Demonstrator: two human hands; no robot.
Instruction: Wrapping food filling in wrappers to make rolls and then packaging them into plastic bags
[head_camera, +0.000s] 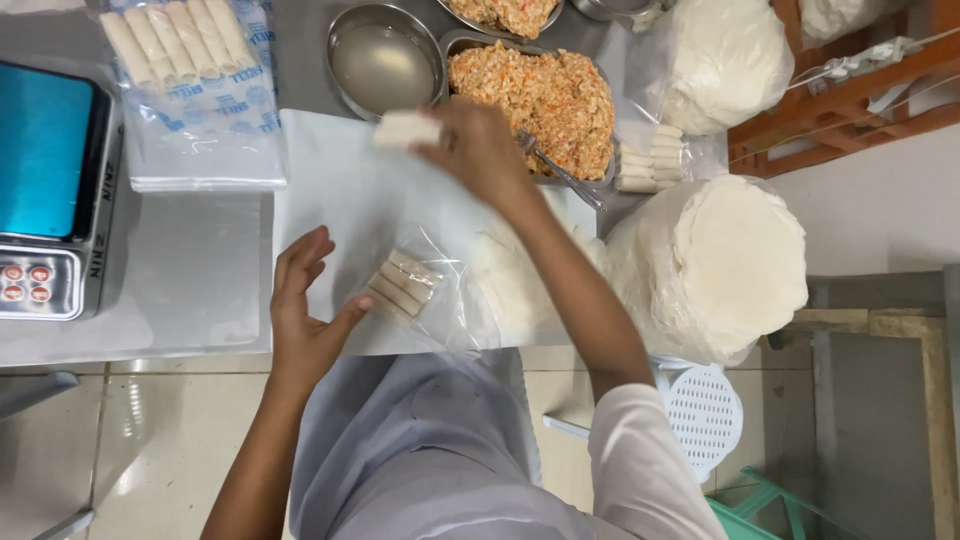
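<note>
We see the right hand (478, 150) pinching a pale, cylindrical roll (406, 129), its long axis lying crosswise, just beside the metal tray of orange-flecked filling (535, 95). The left hand (303, 305), fingers spread, touches a clear plastic bag (425, 290) holding several smooth rolls that lie diagonally, nearer us than that tray, on the white surface (340, 190).

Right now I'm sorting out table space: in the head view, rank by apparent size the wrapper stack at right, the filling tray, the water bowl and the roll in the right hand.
1. Wrapper stack
2. Filling tray
3. Water bowl
4. Roll in the right hand

The stack overhangs the table, perhaps nearer the camera.
</note>
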